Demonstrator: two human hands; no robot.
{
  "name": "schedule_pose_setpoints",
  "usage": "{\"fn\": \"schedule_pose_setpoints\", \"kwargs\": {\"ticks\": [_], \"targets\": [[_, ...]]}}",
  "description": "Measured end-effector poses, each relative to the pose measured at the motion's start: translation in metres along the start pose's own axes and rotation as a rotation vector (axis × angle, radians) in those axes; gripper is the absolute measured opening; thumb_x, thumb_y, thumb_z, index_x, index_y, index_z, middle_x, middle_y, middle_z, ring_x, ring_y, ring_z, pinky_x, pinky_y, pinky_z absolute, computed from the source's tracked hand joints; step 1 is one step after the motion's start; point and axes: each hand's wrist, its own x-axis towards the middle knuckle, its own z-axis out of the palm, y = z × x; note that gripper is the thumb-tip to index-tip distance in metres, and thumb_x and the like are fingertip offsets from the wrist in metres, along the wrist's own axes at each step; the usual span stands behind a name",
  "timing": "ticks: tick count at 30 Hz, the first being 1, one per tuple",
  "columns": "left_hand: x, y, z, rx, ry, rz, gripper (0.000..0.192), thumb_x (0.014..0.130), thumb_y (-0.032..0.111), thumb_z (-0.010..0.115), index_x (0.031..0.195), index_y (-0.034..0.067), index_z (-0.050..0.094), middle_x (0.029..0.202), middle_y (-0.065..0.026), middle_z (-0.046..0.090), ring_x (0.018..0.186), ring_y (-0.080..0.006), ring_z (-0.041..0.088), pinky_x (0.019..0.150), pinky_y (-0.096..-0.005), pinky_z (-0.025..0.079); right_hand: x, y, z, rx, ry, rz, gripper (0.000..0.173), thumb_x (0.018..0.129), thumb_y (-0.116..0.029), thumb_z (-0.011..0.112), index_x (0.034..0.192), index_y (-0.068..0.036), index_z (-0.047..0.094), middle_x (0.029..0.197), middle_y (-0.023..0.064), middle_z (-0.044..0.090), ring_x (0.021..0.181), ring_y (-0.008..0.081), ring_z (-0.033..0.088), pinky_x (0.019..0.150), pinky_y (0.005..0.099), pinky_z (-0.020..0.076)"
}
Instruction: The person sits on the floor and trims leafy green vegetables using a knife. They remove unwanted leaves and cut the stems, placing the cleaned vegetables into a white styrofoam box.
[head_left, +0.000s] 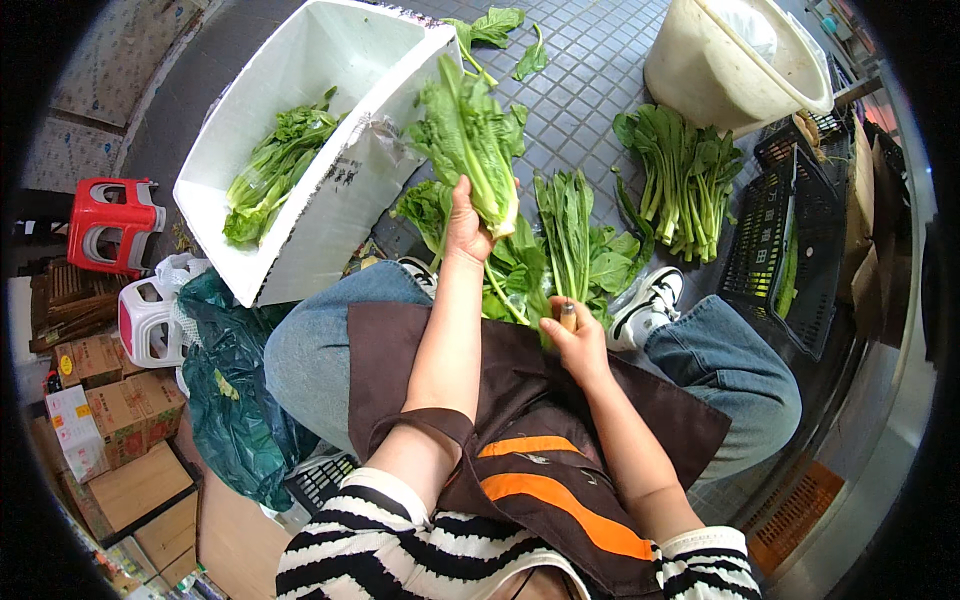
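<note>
My left hand grips a head of leafy lettuce near its pale cut base, leaves pointing away from me. Lower and to the right, my right hand is closed around the wooden handle of a knife; its blade is hard to make out. A green leaf hangs blurred beside that hand. Between my feet lie a bunch of long-stemmed greens and loose leaves. Another lettuce head is partly hidden behind my left hand.
A white foam box at the left holds lettuce. Leafy greens lie below a pale bucket at the right, near black plastic crates. Stray leaves lie on the tiles. A green plastic bag sits left of my knee.
</note>
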Motion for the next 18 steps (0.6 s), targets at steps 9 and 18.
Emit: {"fn": "schedule_pose_setpoints", "kwargs": {"ticks": [9, 18], "targets": [[-0.026, -0.021, 0.02, 0.137, -0.058, -0.147, 0.057, 0.077, 0.041, 0.064, 0.116, 0.001, 0.051, 0.104, -0.0127, 0.061, 0.092, -0.0213, 0.061, 0.081, -0.0329, 0.05, 0.079, -0.045, -0.01, 0.299, 0.229, -0.203, 0.019, 0.08, -0.016, 0.065, 0.092, -0.004, 0.057, 0.076, -0.001, 0.055, 0.063, 0.0061, 0.048, 0.054, 0.0213, 0.0393], [-0.036, -0.033, 0.023, 0.275, -0.01, -0.199, 0.06, 0.078, 0.046, 0.063, 0.12, 0.005, 0.049, 0.112, -0.0044, 0.057, 0.1, -0.0162, 0.055, 0.089, -0.0315, 0.043, 0.134, -0.057, 0.001, 0.378, 0.283, -0.178, 0.016, 0.077, -0.016, 0.069, 0.085, -0.007, 0.059, 0.069, -0.0031, 0.054, 0.055, 0.0045, 0.044, 0.049, 0.0201, 0.036]]}}
